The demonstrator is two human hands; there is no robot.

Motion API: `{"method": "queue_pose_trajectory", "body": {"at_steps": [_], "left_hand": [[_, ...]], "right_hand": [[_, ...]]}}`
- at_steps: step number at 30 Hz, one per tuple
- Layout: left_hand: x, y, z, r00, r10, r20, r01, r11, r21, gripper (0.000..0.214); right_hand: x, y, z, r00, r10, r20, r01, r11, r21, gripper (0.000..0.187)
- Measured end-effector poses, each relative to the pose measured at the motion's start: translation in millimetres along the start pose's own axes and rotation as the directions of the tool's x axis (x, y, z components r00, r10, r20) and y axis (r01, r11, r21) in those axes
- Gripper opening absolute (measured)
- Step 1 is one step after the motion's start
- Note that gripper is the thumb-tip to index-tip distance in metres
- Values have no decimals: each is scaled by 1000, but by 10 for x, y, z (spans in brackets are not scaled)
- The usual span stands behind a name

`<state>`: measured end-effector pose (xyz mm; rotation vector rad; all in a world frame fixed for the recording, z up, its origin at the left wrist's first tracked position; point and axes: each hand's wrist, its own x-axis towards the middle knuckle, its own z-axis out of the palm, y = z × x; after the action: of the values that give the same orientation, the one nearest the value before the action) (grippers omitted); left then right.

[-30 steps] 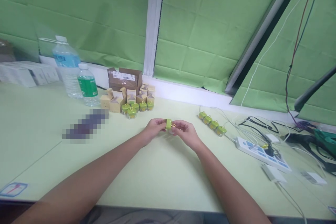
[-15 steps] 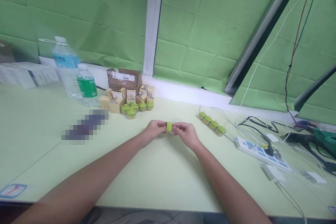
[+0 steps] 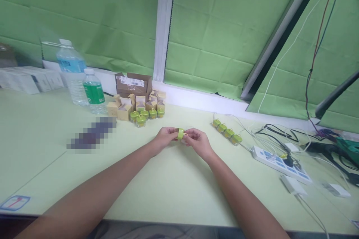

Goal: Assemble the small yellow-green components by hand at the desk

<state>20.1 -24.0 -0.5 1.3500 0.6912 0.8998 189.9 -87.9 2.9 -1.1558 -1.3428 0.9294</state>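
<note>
The left hand [image 3: 166,138] and the right hand [image 3: 198,142] together pinch one green case [image 3: 180,133] over the table [image 3: 179,194]. Similar cases [image 3: 141,120] stand beside the small boxes [image 3: 124,112].

Holding a small green container [image 3: 181,133] with left hand [image 3: 165,137] and right hand [image 3: 199,141], pinching it from both sides, well away from the near edge of the worktop [image 3: 165,190]. To be seen near the far edge: opened cardboard boxes [image 3: 124,112], five similar containers [image 3: 141,119] in front of them, two bottles [image 3: 94,92] farther toward the left edge. Toward the right edge: a row of four more containers [image 3: 228,133], then a white power strip [image 3: 270,159]
</note>
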Motion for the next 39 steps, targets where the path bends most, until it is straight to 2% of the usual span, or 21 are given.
{"method": "queue_pose_trajectory", "body": {"at_steps": [6, 12, 17, 21, 31, 39], "left_hand": [[2, 10, -12, 1000, -12, -9, 12, 1000, 6, 26], [1, -21, -30, 999, -47, 14, 47, 999, 17, 31], [-7, -43, -34, 999, -31, 13, 31, 1000, -1, 32], [-15, -48, -29, 999, -36, 12, 36, 999, -33, 33], [-54, -35, 29, 999, -6, 53, 13, 990, -143, 34], [-57, -45, 50, 999, 10, 33, -6, 993, -114, 39]], "right_hand": [[-11, -45, -29, 999, -19, 25, 21, 998, -57, 37], [-40, -72, -21, 998, -67, -14, 64, 987, -146, 30], [-39, -73, 17, 999, -49, -18, 47, 994, -98, 30], [-32, -69, 52, 1000, -14, -26, 14, 1000, 5, 35], [-30, -60, 74, 990, 130, -46, -116, 966, 230, 35], [-36, -62, 104, 984, 168, -64, -148, 958, 247, 38]]}}
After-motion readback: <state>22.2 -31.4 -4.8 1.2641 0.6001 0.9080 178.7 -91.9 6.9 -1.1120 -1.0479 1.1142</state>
